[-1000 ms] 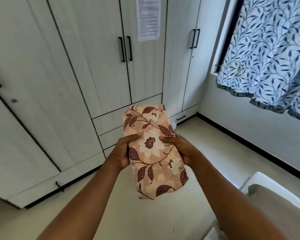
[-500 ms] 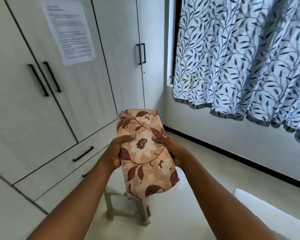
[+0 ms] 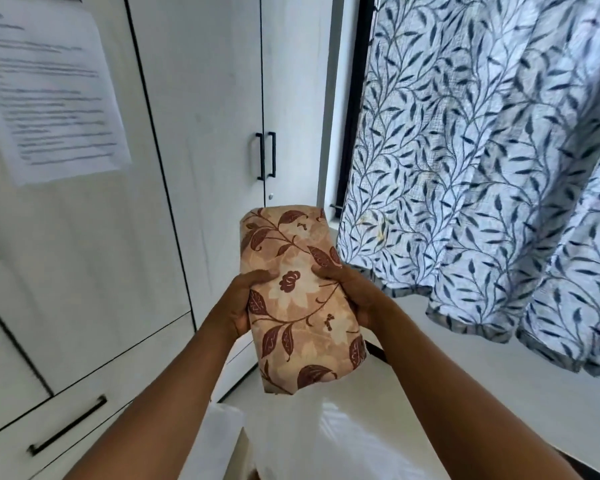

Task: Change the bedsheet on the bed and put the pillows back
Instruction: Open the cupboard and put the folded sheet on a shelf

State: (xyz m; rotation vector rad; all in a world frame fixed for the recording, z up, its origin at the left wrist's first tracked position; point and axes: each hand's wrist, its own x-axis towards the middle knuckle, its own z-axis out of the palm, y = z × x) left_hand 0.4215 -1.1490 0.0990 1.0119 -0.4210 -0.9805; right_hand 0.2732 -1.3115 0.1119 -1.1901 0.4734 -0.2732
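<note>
**Now: clean sheet in hand, bed out of view**

Evidently this is the fetching step. A folded sheet (image 3: 300, 299), peach with brown leaves and flowers, is held up at chest height in front of the person, clear of everything else. The left hand (image 3: 238, 306) grips its left edge and the right hand (image 3: 357, 296) its right edge. Each thumb lies on the top face, and the fingers wrap underneath where they cannot be seen. The bundle is a thick, tidy block with nothing hanging loose.

Behind it stands a white wardrobe (image 3: 201, 116) with its doors closed and a printed paper (image 3: 45, 98) stuck to one door. A leaf-patterned curtain (image 3: 482, 168) hangs to the right. Something white (image 3: 309, 445) lies low in the picture, and I cannot tell what it is.

Neither the bed nor the pillows show, so little of the task looks done. Next, the sheet probably has to be carried to the bed and set on the mattress. Then a free edge must be found and the folds shaken open, which takes both hands working apart.
</note>
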